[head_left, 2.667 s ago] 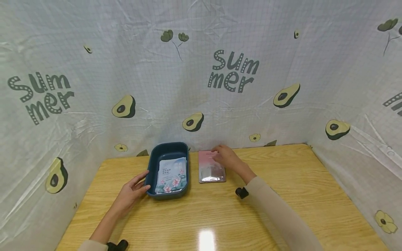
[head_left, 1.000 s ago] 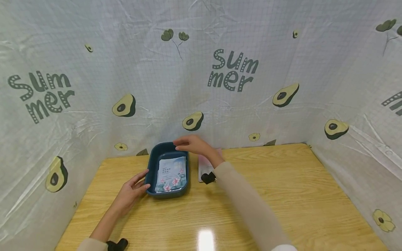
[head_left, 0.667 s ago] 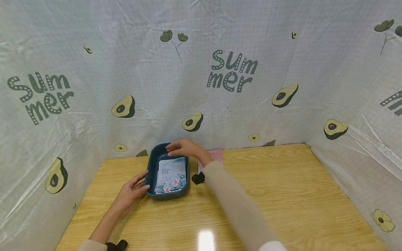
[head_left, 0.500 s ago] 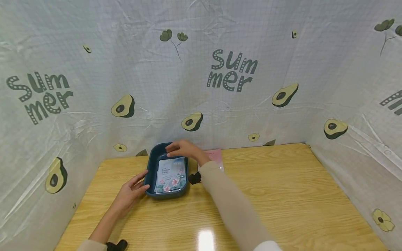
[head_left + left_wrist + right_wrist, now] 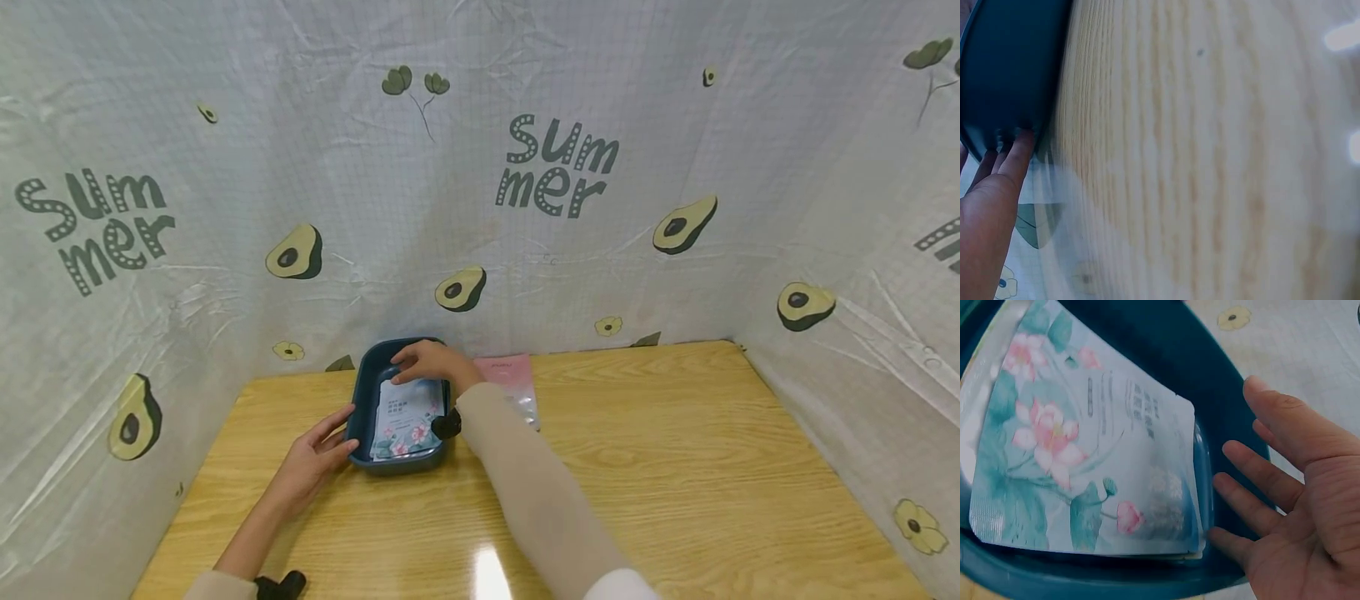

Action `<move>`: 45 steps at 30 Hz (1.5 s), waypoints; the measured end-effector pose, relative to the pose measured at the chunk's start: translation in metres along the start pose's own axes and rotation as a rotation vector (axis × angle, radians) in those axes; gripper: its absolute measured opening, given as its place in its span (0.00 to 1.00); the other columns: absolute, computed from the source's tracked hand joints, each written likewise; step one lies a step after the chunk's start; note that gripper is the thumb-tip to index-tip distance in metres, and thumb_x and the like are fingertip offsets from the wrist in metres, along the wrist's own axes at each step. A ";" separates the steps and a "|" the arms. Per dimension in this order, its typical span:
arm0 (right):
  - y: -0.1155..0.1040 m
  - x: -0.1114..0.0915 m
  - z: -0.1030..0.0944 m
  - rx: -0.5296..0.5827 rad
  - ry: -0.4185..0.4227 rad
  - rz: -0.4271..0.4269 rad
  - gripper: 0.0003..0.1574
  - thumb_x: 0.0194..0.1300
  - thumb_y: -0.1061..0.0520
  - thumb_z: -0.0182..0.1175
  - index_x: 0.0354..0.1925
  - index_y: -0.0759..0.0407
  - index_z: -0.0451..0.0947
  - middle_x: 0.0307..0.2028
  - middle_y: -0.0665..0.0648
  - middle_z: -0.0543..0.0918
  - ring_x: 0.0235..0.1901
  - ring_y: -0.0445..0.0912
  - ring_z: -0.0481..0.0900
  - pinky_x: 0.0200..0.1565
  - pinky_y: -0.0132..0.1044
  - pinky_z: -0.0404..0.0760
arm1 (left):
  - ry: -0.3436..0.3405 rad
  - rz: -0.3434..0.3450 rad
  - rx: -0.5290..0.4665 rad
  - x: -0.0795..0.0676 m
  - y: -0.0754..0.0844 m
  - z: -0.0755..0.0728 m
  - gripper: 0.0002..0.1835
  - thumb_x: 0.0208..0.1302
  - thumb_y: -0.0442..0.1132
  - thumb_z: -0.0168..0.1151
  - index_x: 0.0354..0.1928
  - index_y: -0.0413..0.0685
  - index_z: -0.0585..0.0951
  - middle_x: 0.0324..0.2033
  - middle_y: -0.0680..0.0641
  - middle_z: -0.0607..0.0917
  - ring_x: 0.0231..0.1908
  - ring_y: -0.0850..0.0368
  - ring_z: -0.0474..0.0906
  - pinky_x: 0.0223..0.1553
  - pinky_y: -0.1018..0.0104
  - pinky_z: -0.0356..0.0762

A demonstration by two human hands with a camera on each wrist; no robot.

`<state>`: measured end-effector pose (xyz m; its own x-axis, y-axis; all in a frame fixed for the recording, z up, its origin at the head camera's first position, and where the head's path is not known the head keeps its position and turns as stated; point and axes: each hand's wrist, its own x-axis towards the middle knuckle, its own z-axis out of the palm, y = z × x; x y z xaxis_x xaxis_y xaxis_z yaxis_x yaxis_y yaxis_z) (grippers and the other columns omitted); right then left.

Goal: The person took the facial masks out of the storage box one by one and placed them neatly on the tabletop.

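A dark teal plastic bin point(image 5: 397, 467) stands on the table. In it lies a small stack of flat sachets; the top face-mask sachet point(image 5: 408, 421) is pale blue with pink lotus flowers. My left hand point(image 5: 307, 462) rests its spread fingers against the bin's left outer wall, and in the left wrist view the fingers point(image 5: 1019, 156) touch that wall nearly straight. My right hand point(image 5: 435, 362) is over the bin's back right part. In the right wrist view its fingers point(image 5: 1260, 469) are loosely spread beside the sachet's end, holding nothing.
A pink and silver sachet point(image 5: 513, 375) lies on the wooden table point(image 5: 637, 450) right of the bin, partly covered by the right forearm. A white printed curtain point(image 5: 555, 275) encloses the table at the back and both sides.
My right hand has come from the pink sachet across to the bin, then moved lower and nearer to the lotus sachet. The left hand has stayed at the bin's side.
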<state>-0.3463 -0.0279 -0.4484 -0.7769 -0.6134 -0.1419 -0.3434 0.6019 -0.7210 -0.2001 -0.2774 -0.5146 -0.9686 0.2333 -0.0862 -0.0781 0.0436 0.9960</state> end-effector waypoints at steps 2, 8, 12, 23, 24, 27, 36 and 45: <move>-0.002 0.002 0.001 -0.032 -0.013 0.006 0.32 0.67 0.46 0.69 0.66 0.54 0.78 0.59 0.53 0.83 0.58 0.45 0.78 0.62 0.38 0.75 | -0.007 0.005 -0.007 0.000 0.000 -0.001 0.38 0.74 0.36 0.61 0.79 0.41 0.55 0.77 0.35 0.54 0.59 0.73 0.74 0.57 0.73 0.76; -0.004 0.007 0.004 -0.108 -0.053 -0.008 0.30 0.68 0.48 0.68 0.65 0.55 0.79 0.58 0.54 0.84 0.58 0.46 0.79 0.61 0.37 0.76 | -0.023 0.007 -0.027 -0.002 0.002 -0.001 0.37 0.74 0.34 0.60 0.79 0.39 0.55 0.77 0.34 0.54 0.60 0.71 0.74 0.57 0.74 0.77; -0.004 0.010 0.006 -0.139 -0.070 -0.003 0.29 0.68 0.49 0.68 0.64 0.54 0.79 0.57 0.54 0.84 0.58 0.45 0.79 0.61 0.35 0.76 | -0.033 0.007 -0.037 -0.002 0.003 -0.001 0.37 0.74 0.33 0.59 0.79 0.39 0.54 0.77 0.34 0.54 0.60 0.70 0.74 0.57 0.73 0.77; -0.004 0.018 0.007 -0.271 -0.123 -0.048 0.25 0.67 0.53 0.70 0.61 0.53 0.82 0.55 0.52 0.86 0.56 0.43 0.80 0.59 0.31 0.76 | -0.013 -0.003 -0.023 0.001 0.001 -0.001 0.38 0.73 0.35 0.61 0.79 0.43 0.57 0.77 0.37 0.55 0.62 0.69 0.73 0.58 0.72 0.76; -0.004 0.018 0.008 -0.275 -0.133 -0.051 0.25 0.67 0.54 0.70 0.61 0.52 0.82 0.55 0.52 0.86 0.56 0.43 0.80 0.59 0.31 0.76 | -0.010 -0.006 -0.017 0.001 0.001 -0.001 0.38 0.73 0.35 0.62 0.79 0.43 0.57 0.77 0.37 0.55 0.62 0.69 0.73 0.58 0.72 0.76; -0.005 0.018 0.009 -0.286 -0.161 -0.055 0.24 0.66 0.56 0.70 0.60 0.50 0.83 0.57 0.52 0.85 0.57 0.43 0.80 0.60 0.32 0.76 | -0.004 -0.016 -0.008 0.002 0.001 -0.001 0.38 0.73 0.35 0.62 0.79 0.43 0.57 0.78 0.38 0.55 0.63 0.67 0.72 0.58 0.72 0.76; -0.004 0.021 0.011 -0.310 -0.169 -0.061 0.22 0.64 0.57 0.72 0.57 0.47 0.86 0.58 0.50 0.84 0.57 0.40 0.78 0.60 0.31 0.75 | -0.012 -0.005 -0.019 0.001 0.003 0.000 0.39 0.72 0.35 0.62 0.79 0.41 0.56 0.78 0.36 0.53 0.64 0.66 0.71 0.58 0.73 0.76; -0.006 0.020 0.008 -0.315 -0.117 -0.142 0.29 0.64 0.65 0.69 0.62 0.47 0.82 0.64 0.49 0.78 0.67 0.42 0.70 0.69 0.33 0.66 | -0.010 -0.007 -0.021 0.001 0.001 -0.001 0.38 0.73 0.34 0.62 0.79 0.42 0.56 0.78 0.37 0.54 0.63 0.67 0.71 0.58 0.73 0.76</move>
<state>-0.3556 -0.0483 -0.4521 -0.6503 -0.7457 -0.1448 -0.6038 0.6231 -0.4971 -0.2012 -0.2783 -0.5135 -0.9656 0.2430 -0.0929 -0.0895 0.0248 0.9957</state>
